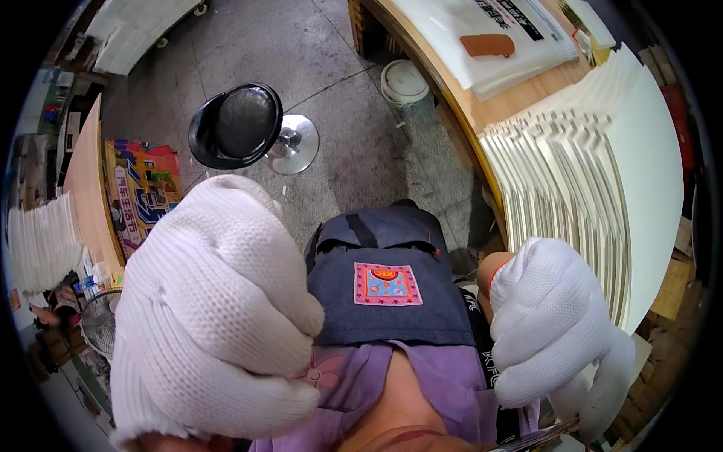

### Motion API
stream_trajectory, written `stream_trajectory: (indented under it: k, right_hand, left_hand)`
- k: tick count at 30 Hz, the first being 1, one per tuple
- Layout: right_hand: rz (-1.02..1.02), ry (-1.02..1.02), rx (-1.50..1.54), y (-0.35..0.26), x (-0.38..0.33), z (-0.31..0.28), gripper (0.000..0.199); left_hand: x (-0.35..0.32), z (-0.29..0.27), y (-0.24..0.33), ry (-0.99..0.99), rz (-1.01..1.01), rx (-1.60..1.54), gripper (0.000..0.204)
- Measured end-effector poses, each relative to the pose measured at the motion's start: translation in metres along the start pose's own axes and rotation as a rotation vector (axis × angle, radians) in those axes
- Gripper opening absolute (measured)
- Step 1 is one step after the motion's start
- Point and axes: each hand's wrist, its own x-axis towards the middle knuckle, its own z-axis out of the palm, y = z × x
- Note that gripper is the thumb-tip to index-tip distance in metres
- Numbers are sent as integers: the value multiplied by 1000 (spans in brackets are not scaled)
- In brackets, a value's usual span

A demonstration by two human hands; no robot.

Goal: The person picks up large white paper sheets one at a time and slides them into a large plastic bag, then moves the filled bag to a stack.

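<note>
My left hand (215,316), in a white knitted glove, is raised large and close on the left. Its fingers curl inward and press together, hiding whatever may be inside. On the right, my right hand (553,324) wears a matching white glove with a red-edged cuff, its fingers bent downward. A thin dark strand-like thing (544,437) runs by its lower fingertips; whether they grip it I cannot tell. Between both hands is a dark blue apron (339,320) with a colourful square patch (388,284), over a purple top (459,384).
A wooden table at right carries a tall stack of white boards (565,196) and a plastic-wrapped package (520,68) with a brown piece (487,45) on it. A black stool (245,124), a lidded white bucket (404,83), a printed bag (143,188) and a fan (98,324) stand around.
</note>
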Motion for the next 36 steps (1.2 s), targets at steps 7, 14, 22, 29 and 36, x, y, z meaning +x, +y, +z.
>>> stream_trajectory:
  k: [7,14,22,29,36]
  right_hand:
    - [14,-138,-178,65,41,-58,7]
    - [54,313,101,157,31,-127,18]
    - [772,931,-260,229,-58,-220,21]
    - [1027,1119,-626,251,-77,-265,22]
    - [872,1217,-906,277,-67,-308,38]
  left_hand:
    - [-2,-54,-63,458,658,476,23]
    - [-11,-193,-124,217,344,216,30]
    - [2,-262,-281,811,-594,-317,58]
    - [22,-334,-365,459,-916,-701,44]
    - [36,-425,-429,91,-915,-256,21]
